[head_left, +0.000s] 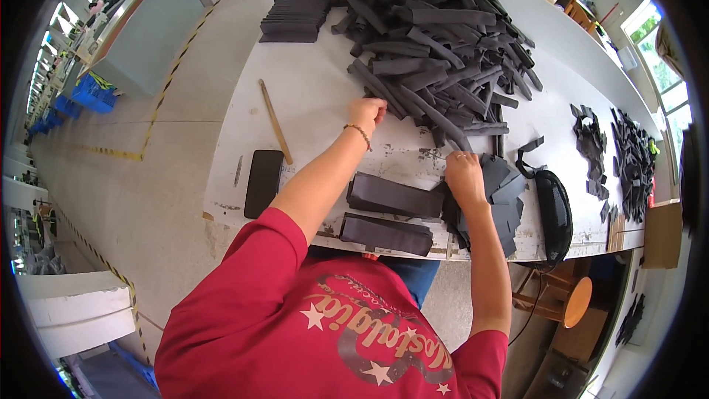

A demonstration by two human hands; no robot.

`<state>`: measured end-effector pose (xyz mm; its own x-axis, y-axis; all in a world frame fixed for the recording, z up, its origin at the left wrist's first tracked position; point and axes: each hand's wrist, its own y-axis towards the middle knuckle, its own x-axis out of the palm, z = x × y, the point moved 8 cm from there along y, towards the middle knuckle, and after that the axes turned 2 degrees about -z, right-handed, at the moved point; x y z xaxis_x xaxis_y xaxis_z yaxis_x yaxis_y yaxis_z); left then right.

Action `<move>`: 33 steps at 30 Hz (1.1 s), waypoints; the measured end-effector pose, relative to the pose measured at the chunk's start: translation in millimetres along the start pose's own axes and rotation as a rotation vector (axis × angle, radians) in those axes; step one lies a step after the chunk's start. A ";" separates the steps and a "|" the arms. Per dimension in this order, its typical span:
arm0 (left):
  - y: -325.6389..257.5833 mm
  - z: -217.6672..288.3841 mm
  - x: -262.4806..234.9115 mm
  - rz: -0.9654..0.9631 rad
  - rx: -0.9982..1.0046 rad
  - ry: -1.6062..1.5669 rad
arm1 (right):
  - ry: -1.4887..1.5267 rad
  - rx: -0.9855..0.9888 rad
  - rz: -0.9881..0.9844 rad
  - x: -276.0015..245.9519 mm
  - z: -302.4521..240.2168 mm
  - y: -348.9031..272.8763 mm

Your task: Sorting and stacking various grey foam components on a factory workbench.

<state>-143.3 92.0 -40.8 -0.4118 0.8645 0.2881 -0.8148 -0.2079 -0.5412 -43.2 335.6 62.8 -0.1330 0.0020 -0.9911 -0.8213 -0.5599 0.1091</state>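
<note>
On the white desk (317, 96), the left hand (367, 113) pinches a strip at the near edge of the big loose grey heap (436, 37); the right hand (464, 177) presses flat pieces (502, 192). Two near stacks (391, 214) and a far one (299, 11) look finished; most of the heap remains.

Matt grey cloth strips (436, 37), scuffed table (310, 96)
</note>
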 end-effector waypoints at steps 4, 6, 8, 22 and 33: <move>-24.3 11.8 -2.9 -0.033 -0.004 -0.009 | 0.171 0.046 0.422 -68.5 0.1 -11.4; -42.3 24.5 -0.3 -0.152 0.100 -0.137 | 0.164 0.070 0.470 -87.5 -1.1 -14.1; -69.5 37.8 7.6 -0.276 0.109 -0.209 | 0.387 0.153 0.571 -106.6 7.5 -21.2; -133.6 32.5 -12.2 -0.421 -0.075 -0.396 | 0.863 0.311 0.197 -122.1 -71.8 -37.1; -168.7 38.4 1.0 -0.547 -0.006 -0.325 | 0.901 0.353 0.466 -137.2 -82.6 -42.4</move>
<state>-21.9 110.4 81.1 -0.0400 0.6615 0.7489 -0.9407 0.2278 -0.2515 55.7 290.6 187.9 -0.1352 -0.8428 -0.5210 -0.9284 -0.0760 0.3637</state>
